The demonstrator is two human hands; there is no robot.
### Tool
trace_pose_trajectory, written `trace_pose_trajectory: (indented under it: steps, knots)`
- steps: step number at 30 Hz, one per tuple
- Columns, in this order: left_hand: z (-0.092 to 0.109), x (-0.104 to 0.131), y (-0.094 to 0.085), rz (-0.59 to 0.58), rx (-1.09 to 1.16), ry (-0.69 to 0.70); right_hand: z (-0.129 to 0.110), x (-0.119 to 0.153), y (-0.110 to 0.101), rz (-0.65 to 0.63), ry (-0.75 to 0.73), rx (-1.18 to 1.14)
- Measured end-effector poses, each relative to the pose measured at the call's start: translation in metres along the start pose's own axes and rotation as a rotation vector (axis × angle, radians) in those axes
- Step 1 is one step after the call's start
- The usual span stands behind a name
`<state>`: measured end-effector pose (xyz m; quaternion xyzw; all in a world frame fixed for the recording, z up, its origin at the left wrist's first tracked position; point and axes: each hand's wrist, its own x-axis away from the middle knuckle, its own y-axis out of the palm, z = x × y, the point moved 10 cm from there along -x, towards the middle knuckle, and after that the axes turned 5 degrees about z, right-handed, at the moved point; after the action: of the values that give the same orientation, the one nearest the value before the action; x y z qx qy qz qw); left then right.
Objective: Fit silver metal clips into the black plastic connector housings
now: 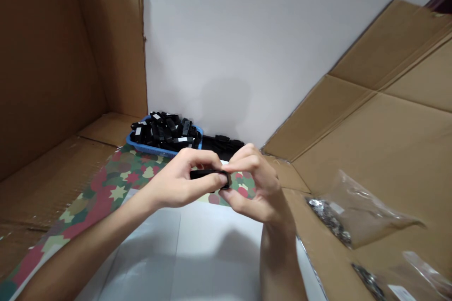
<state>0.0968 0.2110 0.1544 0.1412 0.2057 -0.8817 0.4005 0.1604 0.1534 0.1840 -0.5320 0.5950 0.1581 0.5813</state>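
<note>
A small black part [205, 173] is held level over the white sheet, in the middle of the view. My left hand [187, 178] grips it between thumb and fingers along its length. At its right end, the thumb and index finger of my right hand [252, 183] pinch close around the tip. Whether a tiny piece sits between those fingertips cannot be made out. Behind my hands a blue basket [151, 150] is heaped with similar black parts [169, 129], some with white labels.
More black parts [224, 141] lie right of the basket by the white wall. Cardboard [381, 150] stands on both sides. Two clear bags [367, 211] of small metal pieces lie at the right. A patterned cloth [116, 178] and white sheet [197, 254] cover the surface.
</note>
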Motion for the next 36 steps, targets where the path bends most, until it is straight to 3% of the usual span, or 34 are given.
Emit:
trace_pose_trajectory:
  steps: [21, 23, 25, 29, 31, 36]
  knots:
    - [-0.004, -0.002, 0.001, -0.028, 0.067, -0.046, 0.007, 0.003, 0.001, 0.001, 0.055, -0.066]
    - [-0.003, -0.003, -0.002, -0.006, 0.078, -0.047, 0.018, 0.004, 0.0, 0.011, 0.148, -0.156]
    - [-0.002, -0.003, -0.005, 0.017, 0.073, -0.036, 0.038, 0.007, 0.002, 0.005, 0.337, -0.294]
    - [0.006, -0.003, -0.012, 0.058, -0.05, 0.056, 0.06, 0.022, 0.027, -0.21, 0.692, -0.474]
    - [0.014, -0.002, -0.015, 0.094, -0.17, 0.137, 0.059, 0.022, 0.029, -0.236, 0.731, -0.482]
    - [0.026, 0.002, -0.018, 0.178, -0.369, 0.272, 0.057, 0.02, 0.025, -0.13, 0.779, -0.534]
